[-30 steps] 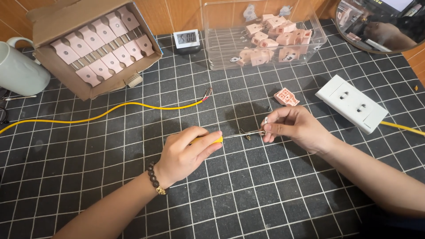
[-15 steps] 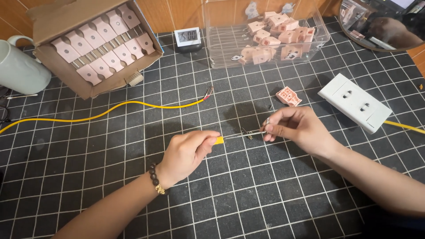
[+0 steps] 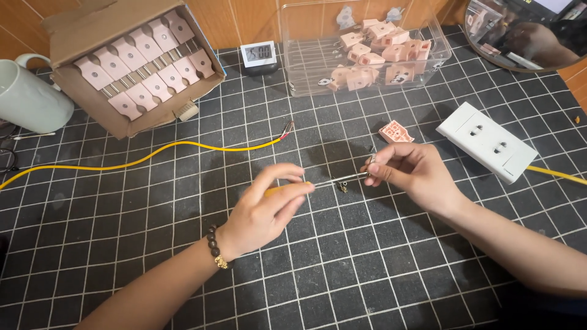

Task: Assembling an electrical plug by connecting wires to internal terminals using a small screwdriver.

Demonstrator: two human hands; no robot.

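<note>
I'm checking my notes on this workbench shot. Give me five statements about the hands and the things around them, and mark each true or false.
1. The left hand grips a yellow-handled screwdriver. True.
2. The right hand rests on the white socket block. False: it pinches a small metal part at the screwdriver's tip, apart from the block.
3. The cardboard box holds rows of pink plug pieces. True.
4. The yellow cable is plugged into the clear plastic tub. False: its bare end lies loose on the gridded mat.
5. A single pink plug piece lies on the mat beside the right hand. True.
</note>
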